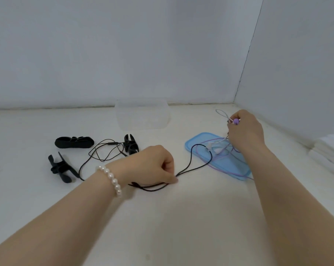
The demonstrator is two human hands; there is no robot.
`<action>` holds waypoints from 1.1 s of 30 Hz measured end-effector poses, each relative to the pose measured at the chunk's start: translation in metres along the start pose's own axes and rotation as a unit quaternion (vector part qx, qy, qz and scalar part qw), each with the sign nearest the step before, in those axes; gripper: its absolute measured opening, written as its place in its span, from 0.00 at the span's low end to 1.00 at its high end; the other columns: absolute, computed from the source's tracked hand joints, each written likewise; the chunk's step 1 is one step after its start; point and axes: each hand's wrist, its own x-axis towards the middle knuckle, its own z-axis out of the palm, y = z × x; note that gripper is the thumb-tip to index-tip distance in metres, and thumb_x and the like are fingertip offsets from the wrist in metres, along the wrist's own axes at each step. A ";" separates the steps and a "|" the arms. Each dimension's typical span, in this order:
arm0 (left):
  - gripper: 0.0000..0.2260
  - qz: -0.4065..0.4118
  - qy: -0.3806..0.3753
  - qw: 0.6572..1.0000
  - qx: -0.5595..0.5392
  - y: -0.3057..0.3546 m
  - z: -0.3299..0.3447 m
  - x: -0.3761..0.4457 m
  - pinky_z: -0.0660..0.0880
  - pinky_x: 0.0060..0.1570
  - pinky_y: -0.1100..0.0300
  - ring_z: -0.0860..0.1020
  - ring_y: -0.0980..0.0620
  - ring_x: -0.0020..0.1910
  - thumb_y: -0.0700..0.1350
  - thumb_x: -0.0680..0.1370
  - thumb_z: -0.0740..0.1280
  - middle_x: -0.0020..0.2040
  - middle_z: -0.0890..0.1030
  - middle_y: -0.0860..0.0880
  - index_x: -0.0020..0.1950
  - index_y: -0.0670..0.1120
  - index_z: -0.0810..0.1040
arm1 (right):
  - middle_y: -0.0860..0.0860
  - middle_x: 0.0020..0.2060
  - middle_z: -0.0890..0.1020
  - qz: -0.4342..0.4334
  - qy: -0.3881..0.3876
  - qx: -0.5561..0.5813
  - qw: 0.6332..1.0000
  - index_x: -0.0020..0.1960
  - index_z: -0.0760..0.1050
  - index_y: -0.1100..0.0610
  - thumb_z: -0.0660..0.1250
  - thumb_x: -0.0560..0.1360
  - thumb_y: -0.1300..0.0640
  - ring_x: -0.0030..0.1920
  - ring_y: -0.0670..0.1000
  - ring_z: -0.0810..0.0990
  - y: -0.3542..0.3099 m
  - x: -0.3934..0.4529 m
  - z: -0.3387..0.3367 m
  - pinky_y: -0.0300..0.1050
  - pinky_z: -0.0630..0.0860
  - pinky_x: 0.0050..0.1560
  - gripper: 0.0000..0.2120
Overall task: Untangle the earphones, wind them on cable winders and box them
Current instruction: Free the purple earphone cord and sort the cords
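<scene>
Three black winders [74, 142] are laid at the left of the table [162, 217]. The black cable [189, 167], stretched left to right, is pinched by the left hand [152, 166]. Purple earphones [236, 121] above the blue lid [196, 144] are gripped in the curled fingers of the right hand [244, 131].

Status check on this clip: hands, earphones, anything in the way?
Left hand pinches black earphone cable. Right hand grips purple earphones. Cables cross on blue lid, not yet untangled. Three black winders unused, clear box empty.
</scene>
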 end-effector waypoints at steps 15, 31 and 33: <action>0.10 -0.328 0.234 0.915 0.014 -0.066 -0.059 -0.023 0.66 0.34 0.61 0.72 0.47 0.31 0.43 0.70 0.61 0.24 0.77 0.48 0.30 0.41 0.70 | 0.57 0.44 0.72 0.023 0.048 0.007 0.999 0.58 0.65 0.61 0.53 0.75 0.69 0.43 0.56 0.69 -0.003 -0.006 -0.008 0.45 0.62 0.41 0.13; 0.09 -0.054 0.184 0.936 -0.294 -0.029 -0.052 -0.025 0.67 0.40 0.64 0.72 0.58 0.32 0.44 0.66 0.77 0.29 0.76 0.51 0.30 0.44 0.79 | 0.54 0.56 0.74 -0.122 -0.003 -0.088 0.989 0.61 0.73 0.53 0.63 0.74 0.56 0.61 0.56 0.68 -0.032 -0.029 0.003 0.48 0.64 0.58 0.16; 0.06 -0.009 0.152 0.927 -0.343 -0.023 -0.049 -0.027 0.69 0.44 0.62 0.73 0.55 0.37 0.46 0.64 0.76 0.33 0.80 0.50 0.33 0.45 0.83 | 0.49 0.42 0.77 -0.163 -0.027 0.011 0.986 0.52 0.79 0.55 0.62 0.73 0.62 0.49 0.52 0.74 -0.040 -0.038 0.008 0.42 0.67 0.50 0.11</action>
